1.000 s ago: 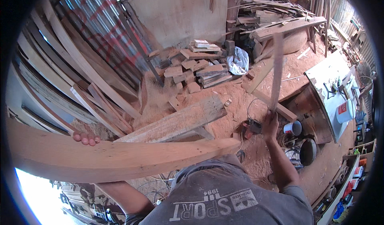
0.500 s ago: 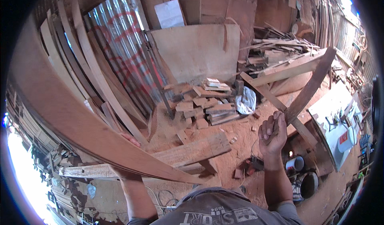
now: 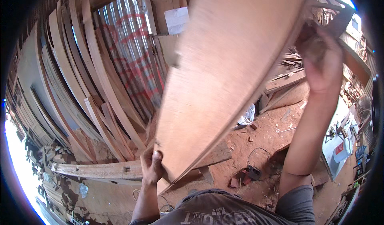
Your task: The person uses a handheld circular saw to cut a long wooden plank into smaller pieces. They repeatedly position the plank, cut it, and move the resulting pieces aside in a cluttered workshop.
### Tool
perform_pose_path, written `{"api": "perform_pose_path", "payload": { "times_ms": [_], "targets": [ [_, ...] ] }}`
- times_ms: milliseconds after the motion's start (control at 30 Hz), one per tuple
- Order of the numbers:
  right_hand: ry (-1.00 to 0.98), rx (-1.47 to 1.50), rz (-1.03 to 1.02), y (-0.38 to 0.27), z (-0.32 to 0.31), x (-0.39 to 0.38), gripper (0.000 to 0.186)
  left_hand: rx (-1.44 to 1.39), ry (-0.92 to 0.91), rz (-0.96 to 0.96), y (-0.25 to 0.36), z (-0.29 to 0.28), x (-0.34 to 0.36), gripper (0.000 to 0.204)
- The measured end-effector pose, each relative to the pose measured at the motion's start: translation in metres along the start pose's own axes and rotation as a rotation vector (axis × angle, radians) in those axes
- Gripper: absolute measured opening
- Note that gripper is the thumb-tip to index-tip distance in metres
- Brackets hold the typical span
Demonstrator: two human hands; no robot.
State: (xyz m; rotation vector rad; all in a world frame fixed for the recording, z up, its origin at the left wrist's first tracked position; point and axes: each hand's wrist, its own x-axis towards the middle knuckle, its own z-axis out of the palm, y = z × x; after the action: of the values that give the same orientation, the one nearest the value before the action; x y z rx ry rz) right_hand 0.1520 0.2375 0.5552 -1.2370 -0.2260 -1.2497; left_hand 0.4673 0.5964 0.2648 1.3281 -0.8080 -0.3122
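Note:
A wide, pale wooden board (image 3: 228, 77) rises in front of me, tapering toward its lower end, with its upper part blurred. My left hand (image 3: 153, 165) is closed on its lower left corner, thumb on the face. At the upper right my raised right hand (image 3: 323, 59) is beside the board's right edge, smeared by motion. A dark, curved strip of wood (image 3: 341, 21) sticks out past that hand, which appears wrapped round it; whether the fingers also touch the board I cannot tell.
Below the board lies a thick beam (image 3: 96, 170) with notches. Long planks (image 3: 102, 77) lean at the left beside a corrugated metal sheet (image 3: 130, 45). Sawdust covers the floor. At the right are a white-topped table (image 3: 334, 145) and a bucket (image 3: 343, 149).
The board has swung from the left to upright before me, its face now toward me. My right hand has gone up and right with the curved strip. My left thumb now shows.

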Motion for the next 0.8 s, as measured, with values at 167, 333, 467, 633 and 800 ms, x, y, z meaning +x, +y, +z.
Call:
{"api": "perform_pose_path", "payload": {
  "times_ms": [167,333,467,633,800],
  "targets": [
    [0.566,-0.082,-0.133,0.005,0.019,-0.042,0.040,0.189,-0.156,-0.226,-0.025,-0.009,-0.007,0.052],
    [0.853,-0.124,0.058,0.045,-0.089,-0.124,0.045,0.460,-0.298,-0.319,-0.061,-0.028,-0.017,0.057],
    [0.976,-0.211,0.310,0.104,-0.117,-0.190,0.041,0.708,-0.398,-0.303,-0.079,-0.046,-0.023,0.064],
    [1.021,-0.270,0.635,0.194,-0.117,-0.273,0.037,0.778,-0.546,-0.430,-0.109,-0.066,-0.032,0.074],
    [1.003,-0.281,0.893,0.260,-0.089,-0.324,0.032,0.792,-0.620,-0.536,-0.114,-0.097,-0.026,0.088]
  ]
}}
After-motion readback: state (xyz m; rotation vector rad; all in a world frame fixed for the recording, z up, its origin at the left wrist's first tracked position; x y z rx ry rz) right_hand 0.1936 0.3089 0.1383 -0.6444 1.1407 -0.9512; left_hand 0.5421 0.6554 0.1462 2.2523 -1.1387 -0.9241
